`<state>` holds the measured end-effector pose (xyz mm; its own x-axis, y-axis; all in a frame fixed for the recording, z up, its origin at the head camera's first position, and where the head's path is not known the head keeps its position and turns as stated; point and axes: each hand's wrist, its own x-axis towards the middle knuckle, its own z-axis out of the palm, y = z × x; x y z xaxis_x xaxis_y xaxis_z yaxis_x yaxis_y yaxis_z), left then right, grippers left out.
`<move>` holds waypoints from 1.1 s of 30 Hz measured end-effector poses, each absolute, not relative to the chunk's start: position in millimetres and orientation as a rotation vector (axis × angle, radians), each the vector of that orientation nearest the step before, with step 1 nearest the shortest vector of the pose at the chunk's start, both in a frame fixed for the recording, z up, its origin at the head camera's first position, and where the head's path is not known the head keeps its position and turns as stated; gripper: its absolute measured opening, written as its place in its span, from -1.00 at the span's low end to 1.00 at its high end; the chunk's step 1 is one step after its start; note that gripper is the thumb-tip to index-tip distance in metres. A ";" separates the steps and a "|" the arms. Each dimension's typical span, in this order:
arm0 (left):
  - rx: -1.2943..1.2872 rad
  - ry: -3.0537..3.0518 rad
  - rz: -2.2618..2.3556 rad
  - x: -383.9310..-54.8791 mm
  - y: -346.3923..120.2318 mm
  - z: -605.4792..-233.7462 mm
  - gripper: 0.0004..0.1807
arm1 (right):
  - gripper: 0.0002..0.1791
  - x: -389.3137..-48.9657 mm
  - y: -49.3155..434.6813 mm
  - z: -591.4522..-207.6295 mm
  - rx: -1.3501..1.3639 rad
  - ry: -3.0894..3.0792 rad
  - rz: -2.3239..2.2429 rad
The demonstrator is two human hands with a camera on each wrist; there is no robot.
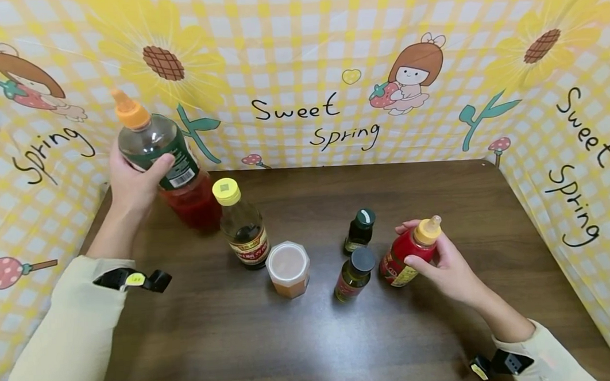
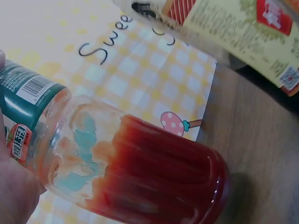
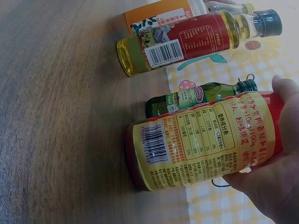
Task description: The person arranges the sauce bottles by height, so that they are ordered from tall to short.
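Note:
My left hand (image 1: 136, 190) grips a large clear sauce bottle (image 1: 189, 205) around its green label, at the table's far left. It has an orange nozzle cap, and red sauce fills its lower part. The left wrist view shows the bottle's base close to the tabletop; whether it touches I cannot tell. On the right, my right hand (image 1: 451, 269) holds a smaller red sauce bottle (image 3: 196, 144) by its upper part, thumb on the near side. A yellow cap with a clear tip tops it, and its label is yellow. Its base appears to meet the table.
Beside the large bottle stands a yellow-capped bottle of dark sauce (image 1: 248, 239), then an orange-filled jar (image 1: 288, 272). Left of the red bottle are a small dark green bottle (image 1: 360, 231) and a dark-capped oil bottle (image 1: 353, 277). Checked cloth (image 1: 287, 53) walls the brown table (image 1: 271, 342).

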<state>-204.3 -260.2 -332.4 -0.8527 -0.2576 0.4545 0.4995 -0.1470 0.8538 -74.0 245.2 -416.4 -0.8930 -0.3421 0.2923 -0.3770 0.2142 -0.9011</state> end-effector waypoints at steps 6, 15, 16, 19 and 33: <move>-0.128 -1.758 -1.971 -224.3 -257.5 -338.1 -0.28 | -0.33 -74.2 245.7 -416.7 0.721 -2.416 1.808; -0.114 -1.716 -1.955 -248.9 -249.9 -349.7 -0.26 | -0.34 -73.7 244.7 -415.6 0.716 -2.426 1.811; -0.121 -1.711 -1.952 -251.6 -249.0 -350.8 -0.26 | -0.34 -73.9 244.8 -415.5 0.714 -2.429 1.810; -0.118 -1.716 -1.936 -258.5 -247.2 -354.5 -0.24 | -0.34 -74.4 245.1 -415.3 0.706 -2.443 1.803; -0.101 -1.734 -1.919 -272.9 -242.3 -365.8 -0.24 | -0.33 -75.2 245.7 -416.1 0.716 -2.430 1.791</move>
